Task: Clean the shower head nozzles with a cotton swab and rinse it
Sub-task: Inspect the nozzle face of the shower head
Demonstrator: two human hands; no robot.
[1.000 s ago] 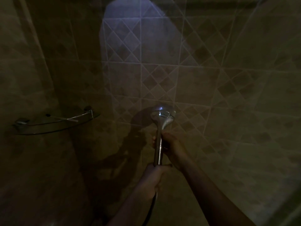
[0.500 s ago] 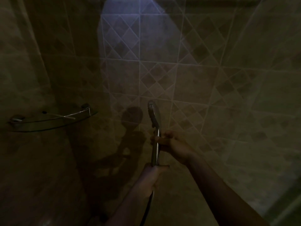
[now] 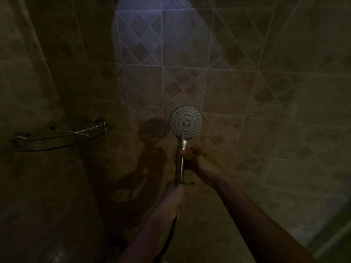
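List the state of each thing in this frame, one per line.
Shower head: upright, nozzle face turned to the camera, no water visible.
Left hand: gripping the handle's lower end.
Right hand: gripping the handle higher up.
Hose: hanging below the left hand.
Corner shelf: wall-mounted; contents unclear.

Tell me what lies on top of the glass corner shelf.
On the glass corner shelf, one thin pale stick, perhaps a cotton swab, lies across the top. The light is too dim to tell whether anything smaller lies there.
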